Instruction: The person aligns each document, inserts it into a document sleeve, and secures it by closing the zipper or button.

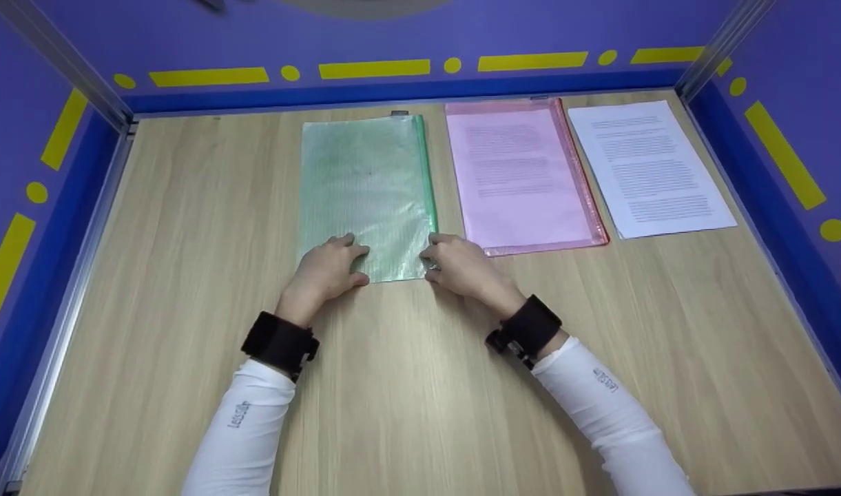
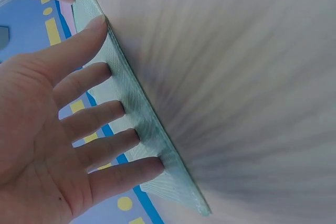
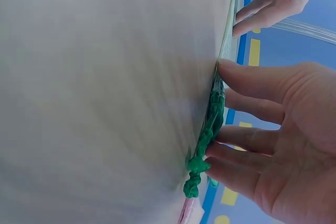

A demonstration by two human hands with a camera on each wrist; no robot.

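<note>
A translucent green zipper file bag [image 1: 365, 186] lies flat on the table in the head view, its green zip strip along the right side. My left hand [image 1: 327, 269] rests on its near left part, fingers spread and fairly straight, the thumb at the near edge. At the near right corner, my right hand [image 1: 461, 265] touches the bag with extended fingers and thumb. The right wrist view shows the bunched green zip end [image 3: 202, 150] beside those fingertips. In the left wrist view the left fingertips [image 2: 118, 108] lie on the bag's surface.
A pink zipper file bag [image 1: 523, 207] with a printed sheet inside lies right of the green one. Farther right are white printed sheets [image 1: 658, 169]. Blue panels with yellow marks [image 1: 375, 69] border the wooden table [image 1: 420, 399] at the back and sides.
</note>
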